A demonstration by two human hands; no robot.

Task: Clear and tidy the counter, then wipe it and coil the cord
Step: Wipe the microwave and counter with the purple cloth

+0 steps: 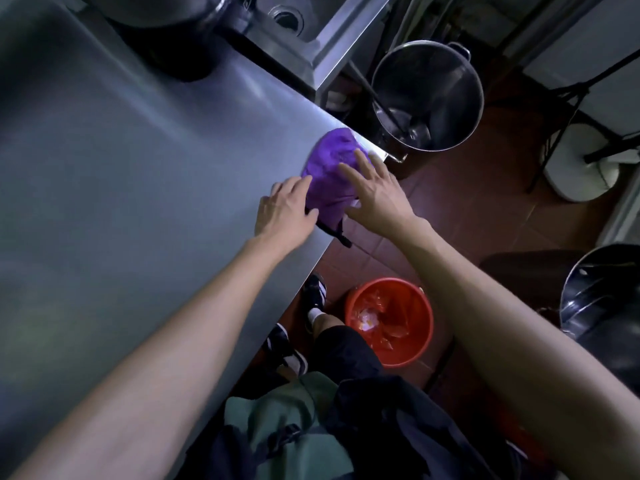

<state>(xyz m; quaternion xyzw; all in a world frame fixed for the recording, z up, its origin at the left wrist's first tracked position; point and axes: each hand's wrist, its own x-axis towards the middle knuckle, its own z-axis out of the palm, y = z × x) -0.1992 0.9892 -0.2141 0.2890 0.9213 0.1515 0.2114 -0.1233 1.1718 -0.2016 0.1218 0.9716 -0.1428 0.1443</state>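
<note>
A purple cloth (330, 174) lay bunched at the corner of the stainless steel counter (138, 168), right at the edge nearest the person, and every other place here is told from it. The left hand (284, 211) rested on the steel just beside the cloth, its fingertips touching the cloth's near-left side and the thumb lying against its lower edge; the fingers were extended and loose, not clenched around anything. The right hand (375, 195) lay flat over the cloth's right side, fingers straight and spread, pressing rather than gripping. Both hands appeared to be placed this way to gather or flatten the bundle and keep it from sliding off the corner. A dark strap or cord end (337, 233) hung from under the cloth over the counter edge; what it belonged to could not be told.

Beyond the cloth, down on the floor, stood a tall steel stockpot (429, 95) with utensils inside. Below the cloth, nearer the person's feet, a red bucket (389, 320) lined with plastic held some scraps, probably put there to catch waste swept off the surface. The steel to the left of the cloth showed nothing lying on it, so the wiping stage looked to be in hand.
</note>
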